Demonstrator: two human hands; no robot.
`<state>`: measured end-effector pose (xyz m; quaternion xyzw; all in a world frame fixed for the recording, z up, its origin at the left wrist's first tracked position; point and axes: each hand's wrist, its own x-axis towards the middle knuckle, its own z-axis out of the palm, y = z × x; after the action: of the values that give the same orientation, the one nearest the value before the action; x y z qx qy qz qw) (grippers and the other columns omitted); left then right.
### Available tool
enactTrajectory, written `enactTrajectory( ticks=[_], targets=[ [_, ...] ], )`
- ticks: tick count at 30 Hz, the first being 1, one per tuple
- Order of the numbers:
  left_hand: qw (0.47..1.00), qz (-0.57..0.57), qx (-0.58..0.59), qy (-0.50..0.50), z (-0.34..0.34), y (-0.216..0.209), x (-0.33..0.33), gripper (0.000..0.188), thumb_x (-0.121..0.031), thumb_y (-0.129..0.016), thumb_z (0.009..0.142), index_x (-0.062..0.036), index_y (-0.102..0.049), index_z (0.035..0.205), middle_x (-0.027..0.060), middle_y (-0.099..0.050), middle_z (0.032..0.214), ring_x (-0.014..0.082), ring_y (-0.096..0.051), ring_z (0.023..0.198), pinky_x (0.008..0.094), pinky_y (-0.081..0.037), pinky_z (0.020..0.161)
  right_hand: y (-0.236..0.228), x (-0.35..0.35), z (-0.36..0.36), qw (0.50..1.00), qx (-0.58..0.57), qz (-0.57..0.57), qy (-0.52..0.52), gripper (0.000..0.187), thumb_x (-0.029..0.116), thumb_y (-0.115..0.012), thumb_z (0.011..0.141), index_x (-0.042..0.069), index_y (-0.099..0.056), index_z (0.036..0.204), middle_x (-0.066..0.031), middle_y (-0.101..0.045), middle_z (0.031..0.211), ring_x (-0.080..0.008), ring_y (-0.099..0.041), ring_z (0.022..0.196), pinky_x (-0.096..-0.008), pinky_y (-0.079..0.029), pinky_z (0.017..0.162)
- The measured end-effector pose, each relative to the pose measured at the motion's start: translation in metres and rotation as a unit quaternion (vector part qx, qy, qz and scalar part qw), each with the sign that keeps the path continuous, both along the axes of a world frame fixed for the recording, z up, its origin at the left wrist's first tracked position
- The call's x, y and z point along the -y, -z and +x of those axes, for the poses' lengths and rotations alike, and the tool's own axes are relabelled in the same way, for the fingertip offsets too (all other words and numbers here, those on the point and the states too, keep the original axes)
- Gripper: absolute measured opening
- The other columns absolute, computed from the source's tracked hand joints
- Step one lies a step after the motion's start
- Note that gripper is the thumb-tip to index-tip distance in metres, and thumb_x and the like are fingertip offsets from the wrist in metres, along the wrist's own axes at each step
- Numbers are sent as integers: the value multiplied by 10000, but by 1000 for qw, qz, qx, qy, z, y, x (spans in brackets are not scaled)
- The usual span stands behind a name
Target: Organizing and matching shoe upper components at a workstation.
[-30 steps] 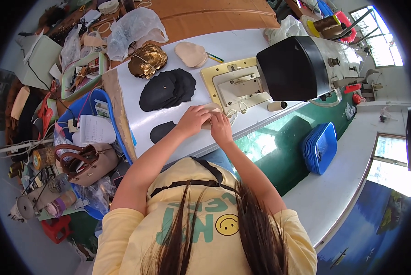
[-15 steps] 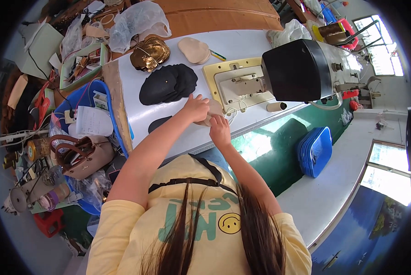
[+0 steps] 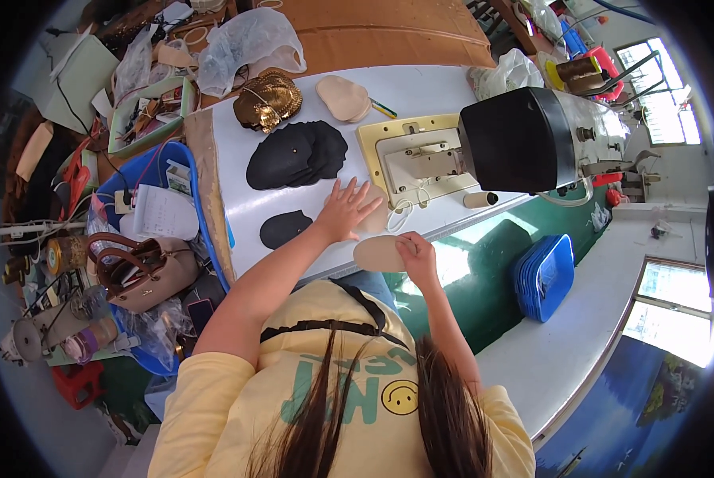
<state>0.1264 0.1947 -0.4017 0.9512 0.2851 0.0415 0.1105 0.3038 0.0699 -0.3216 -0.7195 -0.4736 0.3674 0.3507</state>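
Right hand (image 3: 418, 259) — grip pinched on right end of flat beige oval piece (image 3: 378, 253), at near edge of white table (image 3: 432, 89). Left hand (image 3: 344, 212) spread wide, fingers overlapping second beige rounded piece (image 3: 377, 215) — contact unclear. Farther left, single black oval piece (image 3: 283, 230).

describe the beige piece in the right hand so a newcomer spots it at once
Start at the black machine head and drop to the near edge of the white table. There, the right hand pinches a flat, rounded beige piece. Unlike the beige pieces lying on the table, it is gripped at one end.
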Motion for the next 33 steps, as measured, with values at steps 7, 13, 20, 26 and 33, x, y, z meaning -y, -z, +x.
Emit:
enactTrajectory(
  ticks=[7, 13, 20, 26, 33],
  targets=[
    [996, -7, 85, -39, 9, 37, 10, 690, -377, -664, 799, -219, -383, 1409, 169, -299, 1460, 407, -283, 1336, 610, -231, 1053, -7, -2, 2, 973, 141, -51, -175, 168, 97, -613, 815, 15, -634, 960, -183, -659, 873, -365, -635, 813, -378, -503, 712],
    [981, 122, 134, -75, 4, 14, 13, 607, -319, -618, 831, -186, -416, 1387, 144, -339, 1445, 335, -285, 1357, 612, -208, 1059, 4, 18, 9, 980, 121, -68, -144, 171, 100, -596, 814, 17, -637, 958, -198, -650, 881, -373, -628, 811, -392, -501, 729],
    [995, 6, 85, -57, -10, 16, 36, 703, -305, -687, 764, -161, -400, 1390, 151, -260, 1488, 353, -205, 1390, 642, -155, 1067, -2, -21, 18, 991, 44, -56, -111, 167, 104, -586, 858, -11, -620, 974, -117, -633, 768, -193, -611, 711, -314, -479, 680],
    [984, -22, 133, -120, -74, 22, 62, 695, -281, -683, 764, -124, -404, 1381, 168, -259, 1483, 368, -205, 1384, 646, -137, 1067, 25, -67, 19, 967, -250, -38, -26, 154, 129, -590, 887, -14, -607, 941, -13, -613, 776, -68, -547, 698, -247, -448, 626],
    [963, -9, 70, -259, -136, 46, 112, 760, -284, -684, 746, -121, -356, 1413, 197, -247, 1489, 400, -178, 1390, 658, -74, 1071, 108, -77, 4, 991, -56, -116, 32, 176, 162, -627, 791, -8, -623, 837, -42, -577, 706, -118, -529, 661, -306, -431, 574]
  ],
)
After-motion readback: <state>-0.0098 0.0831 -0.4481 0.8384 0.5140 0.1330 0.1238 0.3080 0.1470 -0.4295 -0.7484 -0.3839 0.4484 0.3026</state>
